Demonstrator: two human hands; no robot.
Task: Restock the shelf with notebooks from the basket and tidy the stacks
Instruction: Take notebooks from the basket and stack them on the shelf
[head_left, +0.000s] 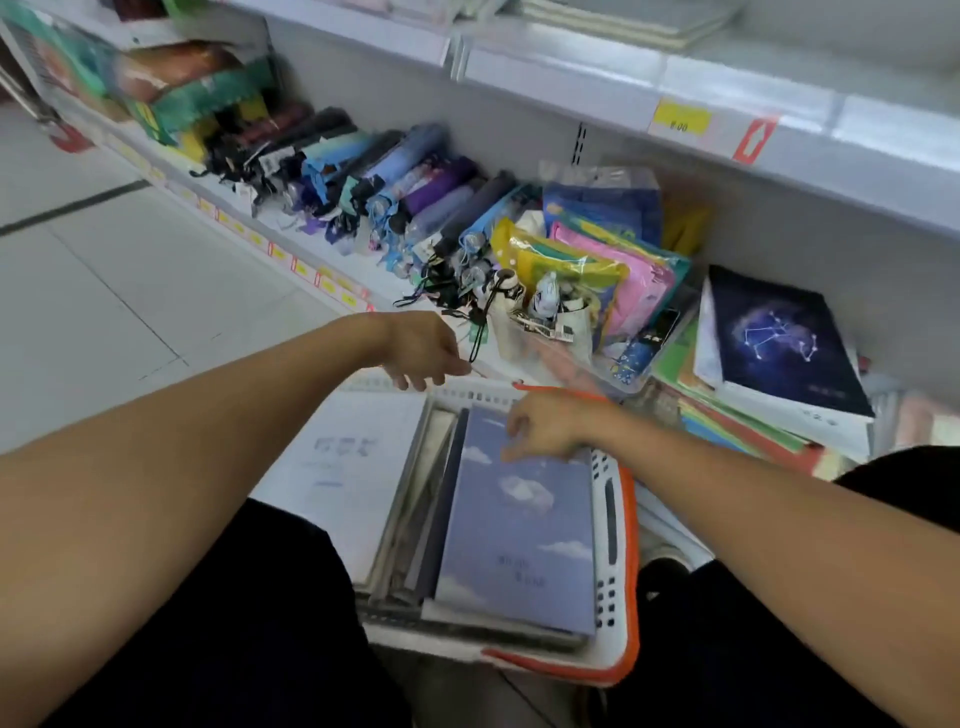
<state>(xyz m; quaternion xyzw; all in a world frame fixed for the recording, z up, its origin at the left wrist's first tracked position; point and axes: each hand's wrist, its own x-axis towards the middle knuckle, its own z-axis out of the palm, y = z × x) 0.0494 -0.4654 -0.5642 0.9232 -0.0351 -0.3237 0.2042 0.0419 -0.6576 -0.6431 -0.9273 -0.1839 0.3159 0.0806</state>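
Note:
A white basket with an orange rim (621, 525) stands on the floor between my knees. Inside it lie several notebooks; the top one has a blue sky cover with clouds (519, 525). My right hand (545, 426) rests on the far end of that sky notebook, fingers curled at its top edge. My left hand (421, 351) hovers over the basket's far left corner with fingers loosely curled, holding nothing I can make out. On the bottom shelf at right sits an untidy stack of notebooks (748, 421), topped by a dark constellation notebook (779, 338).
A white sheet or thin book (353, 457) lies at the basket's left. Folded umbrellas (395, 192) and coloured plastic pouches (602, 265) fill the bottom shelf. An upper shelf edge with a yellow price tag (680, 118) overhangs. Tiled floor (104, 291) lies left.

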